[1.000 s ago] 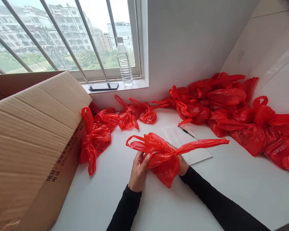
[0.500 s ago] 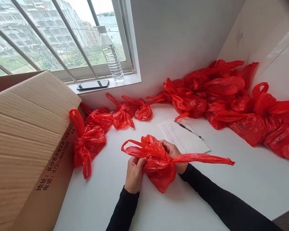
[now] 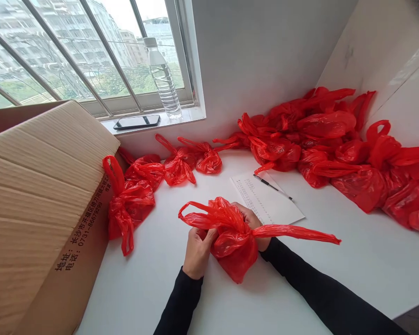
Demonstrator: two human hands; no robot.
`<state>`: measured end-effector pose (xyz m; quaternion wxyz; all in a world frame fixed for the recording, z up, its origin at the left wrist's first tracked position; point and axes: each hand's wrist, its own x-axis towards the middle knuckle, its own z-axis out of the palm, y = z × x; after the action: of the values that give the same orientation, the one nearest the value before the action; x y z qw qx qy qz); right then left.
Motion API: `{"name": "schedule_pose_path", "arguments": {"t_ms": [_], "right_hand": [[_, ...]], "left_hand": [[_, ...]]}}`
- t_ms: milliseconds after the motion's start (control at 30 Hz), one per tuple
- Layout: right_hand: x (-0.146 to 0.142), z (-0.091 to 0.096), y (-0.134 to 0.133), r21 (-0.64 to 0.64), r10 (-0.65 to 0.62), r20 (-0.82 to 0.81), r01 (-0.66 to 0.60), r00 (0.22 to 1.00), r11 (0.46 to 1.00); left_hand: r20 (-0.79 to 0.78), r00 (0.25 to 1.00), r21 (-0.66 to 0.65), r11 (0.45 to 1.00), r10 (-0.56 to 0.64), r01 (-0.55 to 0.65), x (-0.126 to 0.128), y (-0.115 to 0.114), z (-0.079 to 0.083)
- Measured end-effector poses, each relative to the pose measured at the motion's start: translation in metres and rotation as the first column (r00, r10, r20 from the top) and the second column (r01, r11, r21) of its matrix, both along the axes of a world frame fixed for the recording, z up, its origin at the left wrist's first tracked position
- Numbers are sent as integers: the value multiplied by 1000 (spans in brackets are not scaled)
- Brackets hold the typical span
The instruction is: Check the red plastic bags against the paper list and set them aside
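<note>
A red bag [image 3: 235, 258] was held at lower centre of the frame;
its sides were gripped by the left hand [image 3: 197, 251] and partly hidden right hand [image 3: 252, 218], fingers closed; its contents could not be identified; a cardboard box [image 3: 38, 186] was seen at left.

The brown corrugated cardboard box [image 3: 49, 186] bears black printing: "地址:长沙市开福区", continuing less legibly, and "电话:0731-86679", the last digits blurred. The flat white paper sheet [image 3: 274, 201] carries rows of small dark characters, too tiny to read.
</note>
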<state>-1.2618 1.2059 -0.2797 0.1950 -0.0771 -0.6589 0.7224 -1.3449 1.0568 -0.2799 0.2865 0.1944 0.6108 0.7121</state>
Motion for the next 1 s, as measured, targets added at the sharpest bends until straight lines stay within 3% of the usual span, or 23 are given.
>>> {"name": "schedule_pose_path", "arguments": {"t_ms": [233, 400, 533, 700, 900, 1000], "right_hand": [[-1, -9, 3, -76, 12, 12, -11, 1000, 997], [-2, -11, 1, -189, 19, 28, -13, 999, 982], [-2, -17, 4, -166, -15, 14, 18, 1000, 986], [-3, -23, 7, -223, -79, 1, 78, 997, 972], [-4, -12, 1, -385, -72, 16, 73, 997, 920], [-5, -8, 0, -383, -39, -11, 32, 999, 923]], "left_hand": [[13, 997, 78, 994, 71, -71, -1, -1, -7], [108, 989, 113, 987, 102, -114, -1, 0, -7], [183, 983, 178, 983, 13, -46, 1, 1, 3], [69, 983, 164, 974, -173, 159, 3, 0, 7], [105, 989, 149, 985, -101, 85, 3, 3, 0], [104, 991, 137, 988, -84, 69, 2, 4, -2]]}}
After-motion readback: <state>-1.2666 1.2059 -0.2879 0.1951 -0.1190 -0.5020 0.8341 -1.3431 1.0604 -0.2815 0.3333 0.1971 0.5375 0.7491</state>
